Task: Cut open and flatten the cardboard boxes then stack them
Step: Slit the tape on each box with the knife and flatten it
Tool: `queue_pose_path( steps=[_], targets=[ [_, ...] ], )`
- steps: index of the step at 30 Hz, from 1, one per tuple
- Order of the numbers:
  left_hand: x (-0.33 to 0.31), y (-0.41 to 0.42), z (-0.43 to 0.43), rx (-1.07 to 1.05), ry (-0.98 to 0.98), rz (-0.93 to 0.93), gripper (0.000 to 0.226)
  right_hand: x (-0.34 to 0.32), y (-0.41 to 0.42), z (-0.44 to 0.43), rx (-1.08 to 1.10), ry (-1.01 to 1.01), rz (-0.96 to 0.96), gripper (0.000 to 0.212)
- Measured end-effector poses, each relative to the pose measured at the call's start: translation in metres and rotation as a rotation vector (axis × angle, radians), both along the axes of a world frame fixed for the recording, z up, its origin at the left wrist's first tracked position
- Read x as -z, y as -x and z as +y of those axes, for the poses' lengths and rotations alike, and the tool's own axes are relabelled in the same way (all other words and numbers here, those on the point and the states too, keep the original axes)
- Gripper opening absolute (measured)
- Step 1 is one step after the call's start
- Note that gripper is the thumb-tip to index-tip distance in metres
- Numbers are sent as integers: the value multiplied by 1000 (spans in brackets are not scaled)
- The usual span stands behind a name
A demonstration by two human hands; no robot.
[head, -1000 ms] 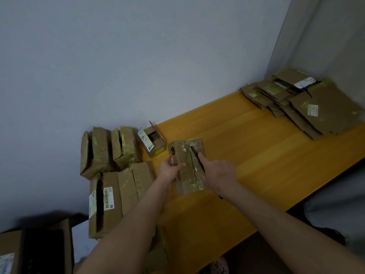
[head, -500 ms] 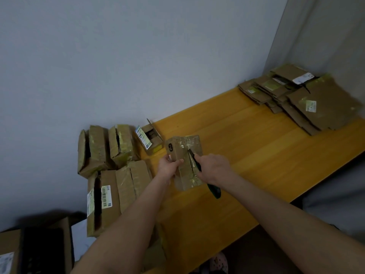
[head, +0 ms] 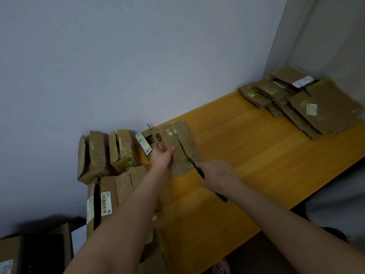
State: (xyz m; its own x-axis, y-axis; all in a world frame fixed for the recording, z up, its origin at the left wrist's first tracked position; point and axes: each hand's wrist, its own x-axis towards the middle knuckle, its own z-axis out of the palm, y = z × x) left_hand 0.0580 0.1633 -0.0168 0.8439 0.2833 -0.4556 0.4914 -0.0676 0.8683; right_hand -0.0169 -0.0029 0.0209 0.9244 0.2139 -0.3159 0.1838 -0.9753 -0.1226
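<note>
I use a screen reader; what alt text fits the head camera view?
A person's left hand holds a taped cardboard box over a yellow table while the right hand holds a green-handled knife in its top seam. More boxes sit at left; flattened cardboard is stacked far right.

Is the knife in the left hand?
No, the right hand grips the knife, while the left hand holds the box.
</note>
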Motion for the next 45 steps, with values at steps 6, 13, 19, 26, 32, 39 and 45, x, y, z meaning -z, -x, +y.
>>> queue_pose_path(
  steps=[6, 13, 19, 26, 32, 39, 45],
  targets=[
    [-11, -14, 21, -2, -24, -25, 91, 18, 6, -17, 285, -459, 40, 52],
    [-8, 9, 11, 36, -11, -14, 113, 32, -13, -7, 1033, -1296, 408, 25],
    [2, 25, 2, 5, -9, -5, 96, 41, -21, 4, 1132, -1325, 354, 30],
    [18, 39, -28, 349, -349, 188, 47, 47, -38, 15, 936, -1008, 239, 23],
    [0, 11, -2, 304, -754, -82, 39, 62, -40, -3, 1121, -1087, 279, 35],
    [-13, -74, 0, 436, -832, -163, 74, 79, -60, 0, 1239, -1281, 330, 37],
    [9, -115, -19, 525, -737, -9, 78, 86, -81, -6, 1321, -1434, 283, 38]
  ],
)
